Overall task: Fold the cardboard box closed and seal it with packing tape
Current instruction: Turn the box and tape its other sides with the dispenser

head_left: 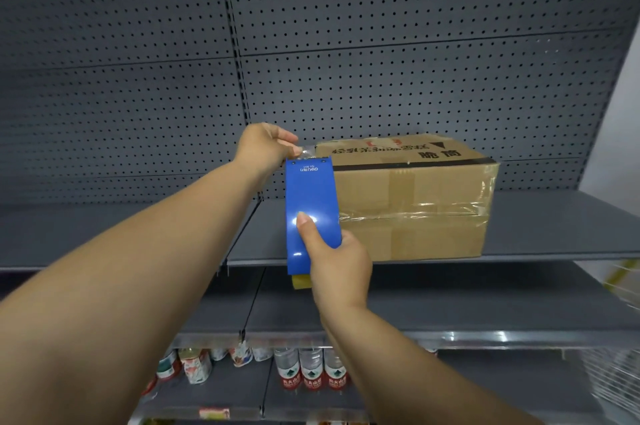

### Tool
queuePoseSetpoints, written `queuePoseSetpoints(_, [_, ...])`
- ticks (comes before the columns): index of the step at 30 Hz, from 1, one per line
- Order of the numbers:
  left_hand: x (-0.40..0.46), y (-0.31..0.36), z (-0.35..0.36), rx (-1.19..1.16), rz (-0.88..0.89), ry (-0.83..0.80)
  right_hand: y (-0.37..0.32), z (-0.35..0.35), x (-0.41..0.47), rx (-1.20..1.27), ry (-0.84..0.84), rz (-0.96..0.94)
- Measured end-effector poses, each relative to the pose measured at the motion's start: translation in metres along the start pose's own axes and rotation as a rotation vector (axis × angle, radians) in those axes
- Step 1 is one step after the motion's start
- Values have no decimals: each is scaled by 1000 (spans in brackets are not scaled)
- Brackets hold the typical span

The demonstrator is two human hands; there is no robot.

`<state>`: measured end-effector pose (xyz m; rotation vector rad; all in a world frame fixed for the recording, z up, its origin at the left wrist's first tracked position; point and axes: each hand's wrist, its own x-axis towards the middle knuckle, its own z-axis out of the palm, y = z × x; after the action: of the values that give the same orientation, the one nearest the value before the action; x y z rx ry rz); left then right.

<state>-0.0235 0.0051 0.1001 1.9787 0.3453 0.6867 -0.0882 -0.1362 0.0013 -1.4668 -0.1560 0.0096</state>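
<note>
Closed box (408,202) set on a grey shelf (540,227), blue tape holder (311,209) gripped by the right hand (337,258), clear tape end (306,152) pinched by the left hand (265,145), at the box's top left corner

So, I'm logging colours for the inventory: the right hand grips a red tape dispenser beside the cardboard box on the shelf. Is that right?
Not quite. The head view shows the tape dispenser is blue, not red. The right hand does grip it beside the cardboard box on the shelf.
</note>
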Motion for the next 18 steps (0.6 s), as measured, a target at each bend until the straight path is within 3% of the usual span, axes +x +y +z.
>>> queuePoseSetpoints(5, [8,-12,6,26,15,-19,0,8,4,-78,50,34])
queuePoseSetpoints(13, [15,-11,10,69,19,-247,8,6,5,-112,112,24])
queuePoseSetpoints(18, [19,-12,6,94,35,-249,8,11,7,-102,100,34])
